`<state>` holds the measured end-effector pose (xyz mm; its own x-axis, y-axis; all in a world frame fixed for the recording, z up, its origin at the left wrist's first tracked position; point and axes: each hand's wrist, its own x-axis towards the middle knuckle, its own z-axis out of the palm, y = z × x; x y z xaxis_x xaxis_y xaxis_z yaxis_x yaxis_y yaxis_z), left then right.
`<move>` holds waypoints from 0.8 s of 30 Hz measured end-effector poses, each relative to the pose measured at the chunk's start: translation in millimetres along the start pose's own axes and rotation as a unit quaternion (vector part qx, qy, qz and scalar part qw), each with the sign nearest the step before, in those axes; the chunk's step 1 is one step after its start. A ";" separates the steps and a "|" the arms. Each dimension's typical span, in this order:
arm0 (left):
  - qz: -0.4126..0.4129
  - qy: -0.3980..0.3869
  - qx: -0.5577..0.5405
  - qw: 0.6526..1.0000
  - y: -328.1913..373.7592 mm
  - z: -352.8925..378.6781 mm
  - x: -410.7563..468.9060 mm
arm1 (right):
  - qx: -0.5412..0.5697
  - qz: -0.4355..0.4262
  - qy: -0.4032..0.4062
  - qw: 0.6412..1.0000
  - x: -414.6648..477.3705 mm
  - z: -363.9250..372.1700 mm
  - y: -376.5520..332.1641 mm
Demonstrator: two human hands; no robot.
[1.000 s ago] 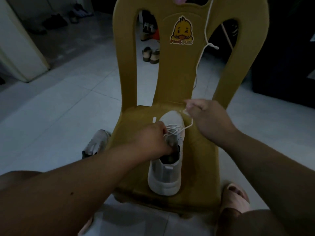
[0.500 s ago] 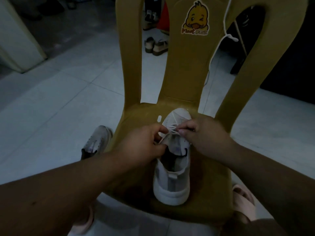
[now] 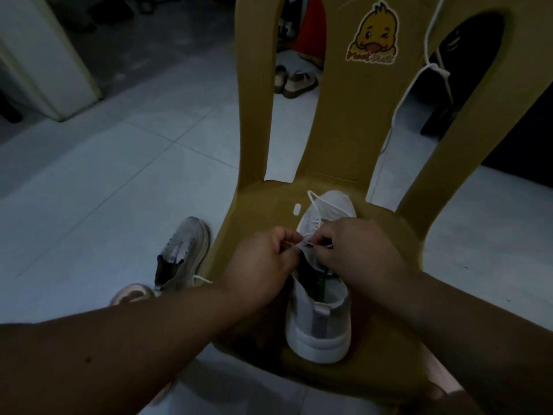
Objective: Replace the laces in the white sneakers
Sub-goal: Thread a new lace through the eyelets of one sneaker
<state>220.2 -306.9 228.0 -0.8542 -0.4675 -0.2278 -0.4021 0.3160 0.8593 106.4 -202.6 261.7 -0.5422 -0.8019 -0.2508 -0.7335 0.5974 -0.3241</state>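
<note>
A white sneaker [image 3: 318, 327] stands on the seat of a yellow plastic chair [image 3: 263, 202], toe pointing away from me. My left hand [image 3: 263, 262] and my right hand [image 3: 356, 250] meet over its eyelets, and both pinch the white lace [image 3: 312, 202], which loops across the toe. The second sneaker [image 3: 182, 250] lies on the floor left of the chair, with a lace end by its heel. Another white lace [image 3: 419, 85] hangs over the chair back at the right.
The chair back with a duck sticker [image 3: 374, 34] rises right behind the shoe. Brown sandals [image 3: 294, 82] sit on the tiled floor beyond it. A white cabinet [image 3: 45, 61] stands at far left. Pink slippers [image 3: 131, 293] are on my feet near the chair.
My right hand came down from pulling the lace out to the right and joined the left hand at the eyelets. The view moved closer to the chair.
</note>
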 end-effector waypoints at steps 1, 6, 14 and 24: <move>-0.005 0.001 -0.005 1.000 -0.4 1.1 0.8 | -0.009 -0.001 0.002 1.000 -0.4 0.6 0.2; -0.041 0.003 -0.040 0.998 -0.8 6.6 2.5 | -0.073 -0.005 -0.010 0.997 -0.9 -0.8 2.7; -0.073 -0.035 -0.032 0.996 11.4 9.9 10.3 | -0.047 0.007 0.002 0.999 -1.8 3.5 10.8; -0.292 -0.081 -0.223 0.927 6.4 10.3 28.6 | -0.003 -0.015 0.016 1.000 -7.2 4.9 20.2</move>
<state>189.7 -309.8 222.3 -0.5870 -0.3106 -0.7476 -0.6651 -0.3415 0.6641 97.5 -184.8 252.5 -0.5325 -0.8196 -0.2114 -0.7524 0.5728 -0.3254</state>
